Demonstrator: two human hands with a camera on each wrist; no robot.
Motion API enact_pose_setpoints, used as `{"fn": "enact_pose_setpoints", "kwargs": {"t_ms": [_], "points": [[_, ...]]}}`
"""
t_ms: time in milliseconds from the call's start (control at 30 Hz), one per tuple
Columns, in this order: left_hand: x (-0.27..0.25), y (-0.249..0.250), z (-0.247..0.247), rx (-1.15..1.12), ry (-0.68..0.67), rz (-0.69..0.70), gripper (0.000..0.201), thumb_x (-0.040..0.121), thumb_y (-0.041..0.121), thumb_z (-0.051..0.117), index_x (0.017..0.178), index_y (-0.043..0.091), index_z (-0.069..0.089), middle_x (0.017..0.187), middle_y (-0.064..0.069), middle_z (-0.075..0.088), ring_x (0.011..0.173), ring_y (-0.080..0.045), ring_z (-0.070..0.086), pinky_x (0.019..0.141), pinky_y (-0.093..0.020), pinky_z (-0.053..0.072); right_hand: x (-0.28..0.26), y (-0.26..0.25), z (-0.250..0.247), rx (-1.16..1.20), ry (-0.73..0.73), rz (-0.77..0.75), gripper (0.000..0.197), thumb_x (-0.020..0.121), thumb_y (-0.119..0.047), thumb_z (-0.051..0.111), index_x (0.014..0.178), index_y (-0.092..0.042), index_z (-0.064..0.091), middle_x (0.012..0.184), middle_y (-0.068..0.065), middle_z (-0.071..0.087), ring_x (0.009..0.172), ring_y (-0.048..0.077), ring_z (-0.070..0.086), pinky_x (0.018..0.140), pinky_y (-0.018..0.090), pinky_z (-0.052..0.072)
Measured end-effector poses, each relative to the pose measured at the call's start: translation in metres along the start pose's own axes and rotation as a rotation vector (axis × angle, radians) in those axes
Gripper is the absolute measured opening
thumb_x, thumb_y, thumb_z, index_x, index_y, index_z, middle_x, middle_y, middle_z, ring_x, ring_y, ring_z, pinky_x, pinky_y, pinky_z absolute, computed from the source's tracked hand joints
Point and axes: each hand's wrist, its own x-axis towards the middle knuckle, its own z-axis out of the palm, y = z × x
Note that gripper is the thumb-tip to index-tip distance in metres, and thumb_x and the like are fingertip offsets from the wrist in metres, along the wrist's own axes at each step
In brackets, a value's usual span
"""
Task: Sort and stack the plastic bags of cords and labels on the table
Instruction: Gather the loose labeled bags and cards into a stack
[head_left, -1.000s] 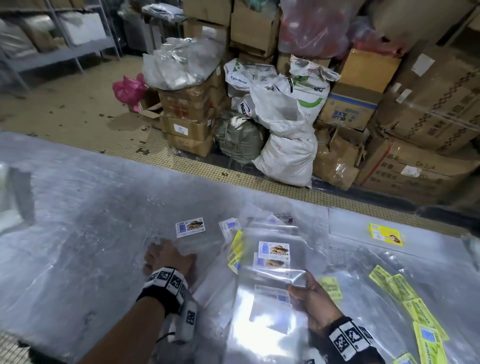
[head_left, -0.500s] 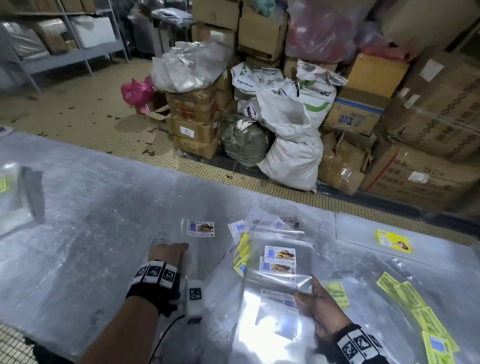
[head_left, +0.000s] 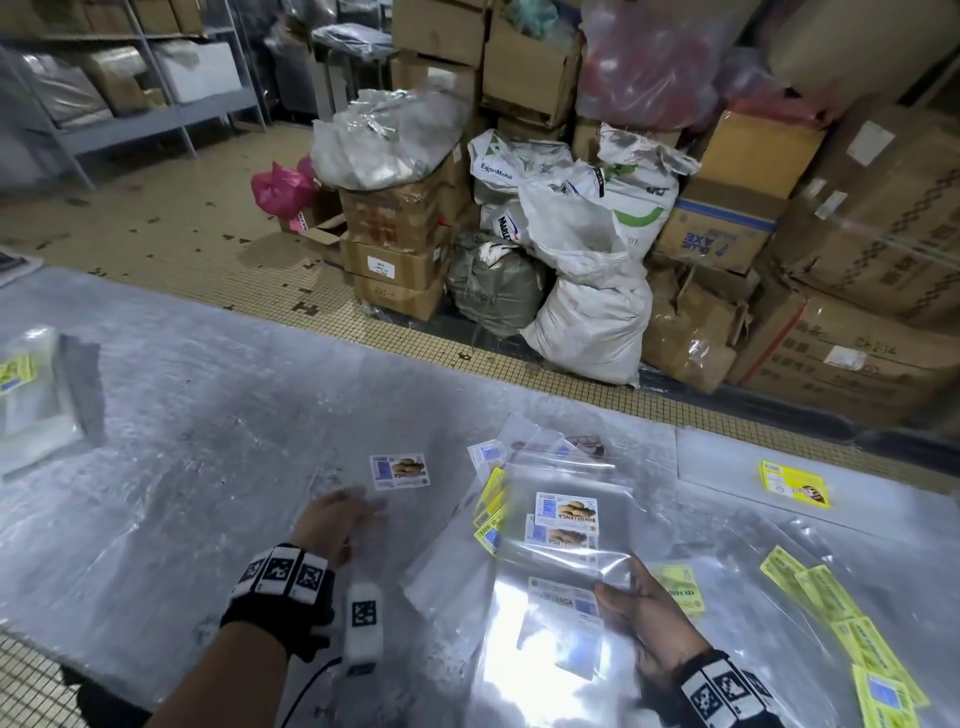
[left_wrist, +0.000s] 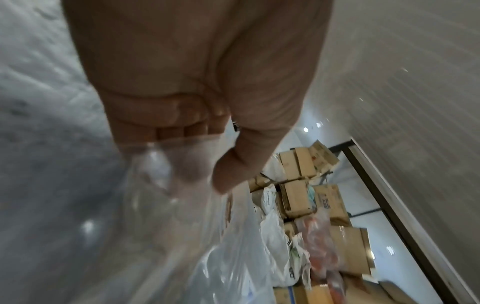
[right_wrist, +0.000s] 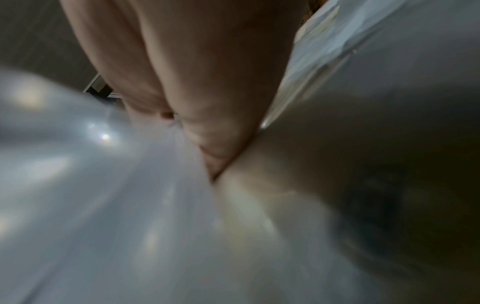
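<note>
My left hand (head_left: 332, 522) pinches a loose clear bag (left_wrist: 166, 205); my right hand (head_left: 641, 613) grips the stack (head_left: 563, 525). Next: lay the bag squarely onto it.

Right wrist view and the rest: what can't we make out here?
- Right wrist view: blurred; whether the right hand pinches the bag stack is unclear.
- Left wrist view: the left hand grips a clear bag; motion blur hides its contents.
- Head view: label small print unreadable; yellow labels cut off by the right edge.
</note>
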Motion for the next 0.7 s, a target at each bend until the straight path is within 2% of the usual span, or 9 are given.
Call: {"fn": "enact_pose_setpoints", "kwargs": {"t_ms": [67,133,200,300,400,467,500,600,700], "points": [[-0.004,0.0,0.0,0.052,-0.004,0.006,0.012,0.091,0.002,0.06,0.093,0.012,0.066,0.077,-0.012,0.063,0.051,-0.021,0.056,0.049,-0.021,0.043,0.001,0.0,0.0,-0.017,-0.007,0.003,0.042,0.089,0.014,0.057,0.122,-0.011,0.057,0.101,0.009,0.077,0.091,0.029,0.074,0.073,0.033,0.058],[-0.005,-0.003,0.002,0.197,-0.06,0.098,0.025,0.089,-0.002,0.062,0.103,0.019,0.059,0.091,-0.017,0.066,0.061,-0.023,0.061,0.054,-0.027,0.048,0.001,0.001,0.0,-0.016,0.002,0.005,0.045,0.089,0.014,0.058,0.126,-0.01,0.056,0.111,0.015,0.074,0.098,0.033,0.072,0.079,0.037,0.058],[-0.004,-0.005,0.003,0.27,-0.102,0.157,0.046,0.082,-0.007,0.068,0.112,0.025,0.052,0.095,-0.022,0.065,0.066,-0.026,0.061,0.054,-0.032,0.047,0.0,0.001,0.0,-0.008,0.01,0.018,0.042,0.089,0.015,0.056,0.122,-0.011,0.058,0.111,0.015,0.074,0.093,0.029,0.074,0.071,0.032,0.06],[-0.008,0.001,0.006,0.216,-0.129,0.17,0.06,0.086,-0.015,0.054,0.124,0.03,0.041,0.1,-0.021,0.067,0.07,-0.026,0.063,0.057,-0.042,0.055,-0.008,-0.005,0.007,0.005,-0.015,0.014,0.047,0.09,0.016,0.055,0.129,-0.009,0.055,0.102,0.009,0.076,0.09,0.029,0.073,0.068,0.028,0.059],[-0.019,0.007,0.012,0.006,-0.175,0.068,0.044,0.097,-0.001,0.045,0.119,0.036,0.041,0.103,-0.013,0.07,0.065,-0.024,0.064,0.069,-0.048,0.057,-0.023,-0.019,0.021,0.093,-0.012,-0.024,0.058,0.091,0.02,0.048,0.142,-0.008,0.044,0.09,-0.009,0.063,0.106,0.028,0.063,0.075,0.027,0.051],[-0.024,0.011,0.014,0.011,-0.17,0.082,0.036,0.098,-0.001,0.039,0.122,0.026,0.041,0.11,-0.015,0.067,0.068,-0.031,0.066,0.067,-0.045,0.056,-0.037,-0.031,0.034,0.163,-0.031,-0.039,0.06,0.091,0.022,0.045,0.147,0.0,0.037,0.107,-0.013,0.049,0.122,0.038,0.053,0.075,0.029,0.045],[-0.026,0.015,0.016,0.04,-0.153,0.11,0.039,0.095,-0.007,0.038,0.123,0.021,0.041,0.114,-0.016,0.066,0.071,-0.034,0.067,0.064,-0.042,0.056,-0.034,-0.029,0.032,0.166,-0.034,-0.037,0.058,0.091,0.023,0.045,0.144,0.0,0.04,0.107,-0.009,0.056,0.114,0.038,0.059,0.071,0.028,0.05],[-0.038,0.034,0.017,0.153,-0.129,0.273,0.047,0.088,-0.017,0.036,0.12,0.017,0.044,0.115,-0.013,0.065,0.079,-0.031,0.071,0.059,-0.035,0.056,-0.018,-0.014,0.015,0.1,-0.024,-0.017,0.04,0.09,0.023,0.046,0.12,-0.001,0.049,0.082,0.004,0.075,0.075,0.026,0.07,0.053,0.023,0.056],[-0.053,0.06,0.016,0.19,-0.185,0.419,0.049,0.089,-0.017,0.038,0.121,0.019,0.043,0.113,-0.012,0.067,0.082,-0.03,0.072,0.067,-0.04,0.059,-0.007,-0.004,0.004,0.085,-0.049,-0.002,0.048,0.088,0.022,0.05,0.127,-0.005,0.053,0.099,0.014,0.076,0.087,0.033,0.074,0.069,0.035,0.06]]}}
